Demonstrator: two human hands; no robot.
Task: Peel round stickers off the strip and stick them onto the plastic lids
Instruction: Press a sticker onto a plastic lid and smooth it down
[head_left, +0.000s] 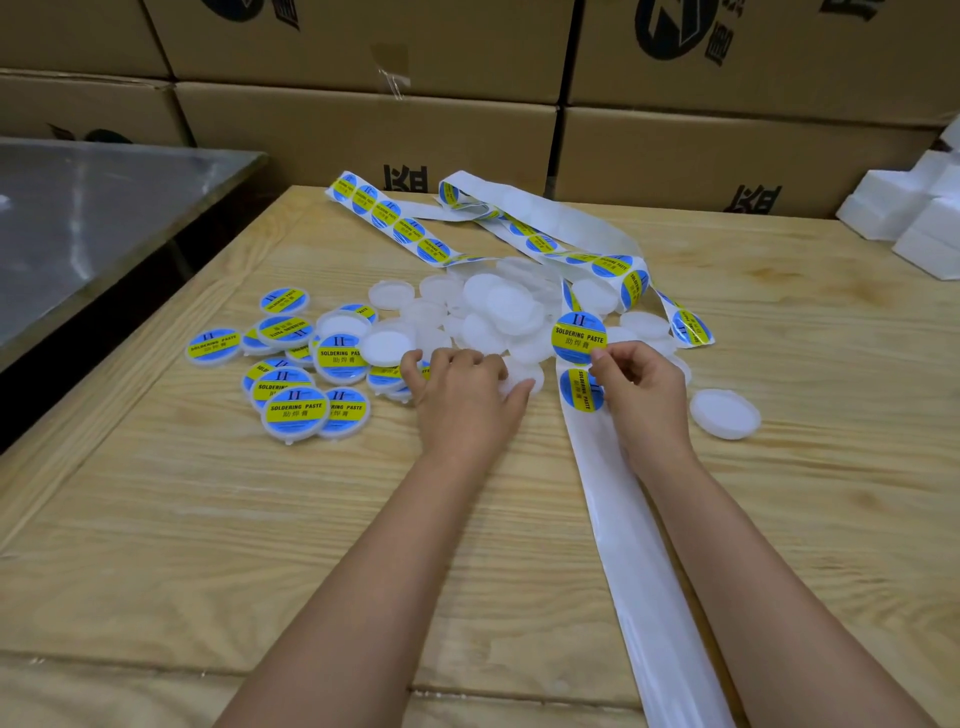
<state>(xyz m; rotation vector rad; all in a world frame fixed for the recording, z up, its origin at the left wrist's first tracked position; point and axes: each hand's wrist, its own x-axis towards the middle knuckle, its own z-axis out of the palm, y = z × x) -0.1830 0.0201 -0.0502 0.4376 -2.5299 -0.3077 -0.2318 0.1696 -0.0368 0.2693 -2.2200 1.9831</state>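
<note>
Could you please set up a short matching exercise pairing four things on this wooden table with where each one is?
Things:
1. peeled round blue-and-yellow sticker
2. lone plain white plastic lid
3. pile of stickered plastic lids
4. white foam blocks

Places:
A. at the table's far right edge
B. left of the left hand
C. pinched in the right hand
D. flat on the wood, right of the right hand

Pairs: 1-C, 2-D, 3-B, 4-A
</note>
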